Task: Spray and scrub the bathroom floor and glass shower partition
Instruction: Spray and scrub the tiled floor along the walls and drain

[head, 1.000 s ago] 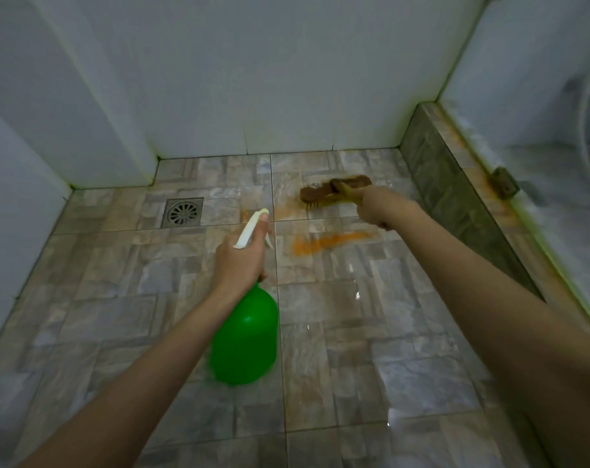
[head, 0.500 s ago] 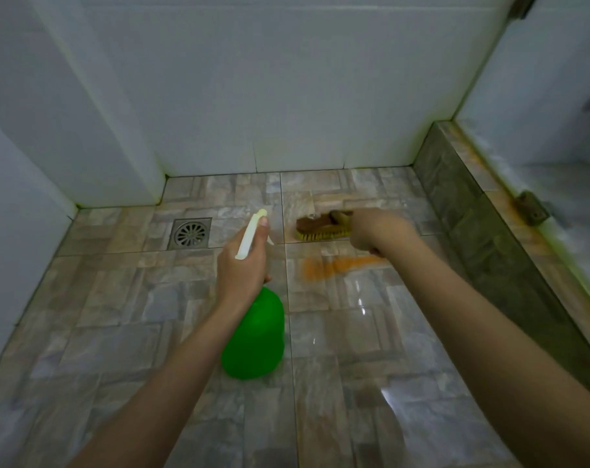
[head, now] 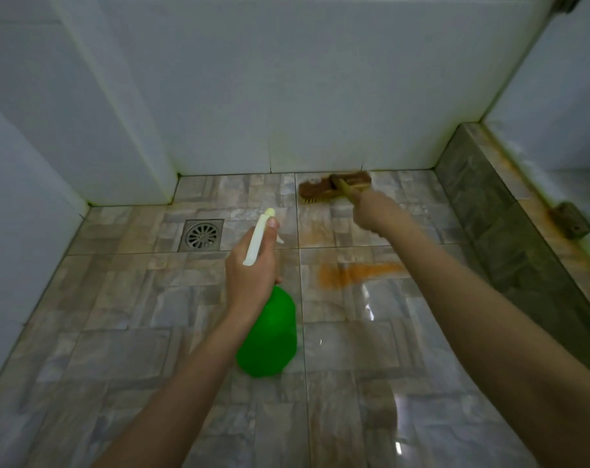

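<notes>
My left hand [head: 251, 268] grips the neck of a green spray bottle [head: 269, 336] with a white nozzle [head: 258, 236] pointing forward over the floor. My right hand [head: 371, 211] grips the handle of a brown scrub brush [head: 330, 188], whose bristles sit on the grey-brown tiled floor [head: 135, 298] right against the back wall. An orange smear [head: 357, 271] lies on the tiles below my right arm. The glass partition [head: 563, 106] stands at the right on a raised tiled curb [head: 482, 184].
A square metal drain [head: 202, 235] sits in the floor left of the nozzle. White tiled walls [head: 287, 89] close the back and left. A rusty hinge bracket [head: 570, 220] is fixed on the curb. Wet glare shines on the near tiles.
The brush has moved away from me, from near the orange smear up to the base of the back wall. My left hand with the bottle stayed roughly in place.
</notes>
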`<state>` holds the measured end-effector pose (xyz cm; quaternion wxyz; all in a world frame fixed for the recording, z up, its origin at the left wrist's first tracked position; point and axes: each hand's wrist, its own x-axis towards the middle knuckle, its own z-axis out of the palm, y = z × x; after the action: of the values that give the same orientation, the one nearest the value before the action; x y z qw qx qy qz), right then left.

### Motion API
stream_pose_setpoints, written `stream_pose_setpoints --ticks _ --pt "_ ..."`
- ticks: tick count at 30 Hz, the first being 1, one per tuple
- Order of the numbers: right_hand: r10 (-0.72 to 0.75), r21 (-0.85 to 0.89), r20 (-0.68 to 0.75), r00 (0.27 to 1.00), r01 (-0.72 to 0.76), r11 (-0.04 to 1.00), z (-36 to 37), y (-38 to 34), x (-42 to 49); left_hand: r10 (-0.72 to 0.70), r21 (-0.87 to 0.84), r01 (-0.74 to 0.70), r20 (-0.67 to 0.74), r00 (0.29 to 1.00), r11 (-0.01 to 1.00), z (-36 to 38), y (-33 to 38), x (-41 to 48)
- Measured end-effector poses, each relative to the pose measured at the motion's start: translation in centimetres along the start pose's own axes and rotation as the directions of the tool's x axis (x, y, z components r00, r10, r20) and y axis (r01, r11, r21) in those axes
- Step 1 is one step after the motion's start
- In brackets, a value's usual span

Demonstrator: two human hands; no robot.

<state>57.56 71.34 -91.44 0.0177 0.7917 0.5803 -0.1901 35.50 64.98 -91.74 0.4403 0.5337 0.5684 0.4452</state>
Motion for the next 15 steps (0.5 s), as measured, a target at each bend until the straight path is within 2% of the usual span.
stream_pose_setpoints --ticks 2,5,7,10,13,15 --pt "0.040 0.048 0.004 0.999 -0.040 0.998 -1.9 -0.1 1.6 -0.001 0.004 0.001 0.002 1.000 1.000 0.0 0.0 0.1" --pt "0.090 0.007 0.066 0.994 -0.091 0.996 -2.6 -1.2 -0.1 -0.007 -0.017 0.007 -0.006 1.000 1.000 -0.3 0.0 0.5" --pt "0.053 -0.012 0.067 0.996 -0.052 0.999 -1.6 -2.3 -1.6 -0.022 -0.036 0.021 -0.018 1.000 0.999 -0.5 0.1 0.8" --pt "-0.031 -0.047 0.014 0.999 0.031 0.998 -0.8 -2.2 1.1 -0.023 -0.047 0.021 -0.037 0.999 0.999 -0.6 0.2 1.0" --pt "0.028 -0.020 0.008 1.000 -0.028 0.999 -3.0 -2.7 2.3 -0.012 -0.051 0.010 -0.029 1.000 0.999 -0.6 0.4 1.0" --pt "0.065 -0.061 0.035 0.997 -0.063 0.996 -3.7 -2.9 1.2 -0.013 -0.056 0.011 -0.034 0.999 0.998 -0.7 0.4 1.1"
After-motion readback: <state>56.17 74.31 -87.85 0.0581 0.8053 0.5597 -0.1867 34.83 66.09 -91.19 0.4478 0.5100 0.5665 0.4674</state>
